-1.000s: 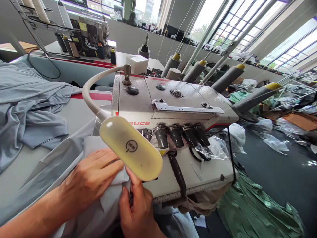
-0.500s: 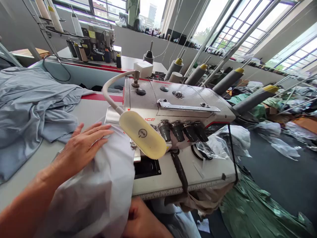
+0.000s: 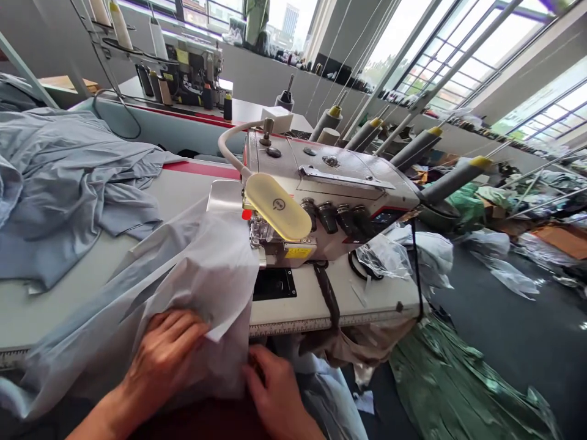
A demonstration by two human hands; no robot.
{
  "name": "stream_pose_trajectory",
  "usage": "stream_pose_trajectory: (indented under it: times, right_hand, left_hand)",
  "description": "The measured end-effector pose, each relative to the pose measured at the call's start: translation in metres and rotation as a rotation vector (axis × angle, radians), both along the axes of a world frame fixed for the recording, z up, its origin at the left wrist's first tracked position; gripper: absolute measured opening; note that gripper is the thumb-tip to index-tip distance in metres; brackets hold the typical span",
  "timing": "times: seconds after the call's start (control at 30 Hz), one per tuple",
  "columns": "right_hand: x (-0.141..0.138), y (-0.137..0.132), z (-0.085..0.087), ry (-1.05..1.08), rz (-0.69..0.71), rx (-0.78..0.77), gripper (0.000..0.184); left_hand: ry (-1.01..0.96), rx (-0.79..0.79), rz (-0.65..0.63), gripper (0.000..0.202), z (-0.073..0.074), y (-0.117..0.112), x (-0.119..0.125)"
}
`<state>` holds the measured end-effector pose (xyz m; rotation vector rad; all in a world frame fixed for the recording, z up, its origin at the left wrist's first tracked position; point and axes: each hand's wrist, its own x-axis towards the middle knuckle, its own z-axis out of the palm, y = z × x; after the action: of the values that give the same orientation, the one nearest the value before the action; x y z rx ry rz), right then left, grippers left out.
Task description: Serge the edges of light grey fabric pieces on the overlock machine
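A thin light-grey fabric piece runs from the needle area of an overlock sewing machine down over the table's front edge. My left hand is closed on the fabric, its fingers curled into a fold near a turned-up corner. Just below the ruler edge, my right hand pinches the fabric's right border between thumb and fingers. The oval lamp head hangs in front of the machine and partly hides the presser area.
Left on the table lies a heap of grey fabric. Thread cones stand behind the machine. A clear plastic bag rests at the table's right end. Brown cloth hangs beneath the edge; green fabric lies on the floor.
My left hand has moved from lying flat beside the machine down toward me, and its fingers have curled into the fabric. My right hand shows more fully at the fabric's border. The view has shifted.
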<state>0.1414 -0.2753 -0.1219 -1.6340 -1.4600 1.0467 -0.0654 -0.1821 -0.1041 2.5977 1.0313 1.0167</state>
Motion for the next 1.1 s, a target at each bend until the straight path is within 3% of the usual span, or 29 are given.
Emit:
stream_pose_trajectory:
  times: [0.1,0.17,0.27,0.33,0.47,0.57,0.63,0.77,0.9,1.1]
  right_hand:
    - [0.013,0.012,0.024,0.054,-0.124,0.246,0.015]
    - [0.014,0.028,0.037,0.265,-0.122,0.176,0.015]
    - [0.005,0.048,0.049,0.642,0.014,-0.050,0.016]
    - [-0.002,0.051,0.053,0.745,0.051,-0.111,0.020]
    - [-0.010,0.038,0.052,0.608,-0.022,0.036,0.034]
    - [-0.013,0.034,0.048,0.382,-0.068,0.109,0.037]
    - [-0.015,0.035,0.044,0.254,-0.108,0.137,0.036]
    - [-0.020,0.036,0.034,0.124,-0.180,0.273,0.037]
    - [-0.019,0.033,0.027,0.131,-0.217,0.348,0.035]
    - [-0.016,0.033,0.028,0.254,-0.235,0.300,0.037]
  left_hand:
    - [-0.075,-0.063,0.016,0.018,0.016,-0.007,-0.014]
    - [-0.085,-0.034,0.011,0.017,0.029,-0.015,-0.019]
    - [-0.010,0.088,0.006,0.018,0.043,-0.023,-0.017]
    - [0.051,0.167,-0.008,0.021,0.047,-0.026,-0.011]
    - [0.169,0.252,-0.125,0.028,0.049,-0.027,0.007]
    - [0.267,0.178,-0.278,0.029,0.060,-0.014,0.027]
    - [0.269,0.141,-0.307,0.028,0.073,0.007,0.040]
    - [0.111,0.245,-0.205,0.015,0.092,0.062,0.053]
    - [0.103,0.245,-0.224,0.020,0.084,0.090,0.049]
    - [0.066,0.191,-0.233,0.022,0.075,0.090,0.045]
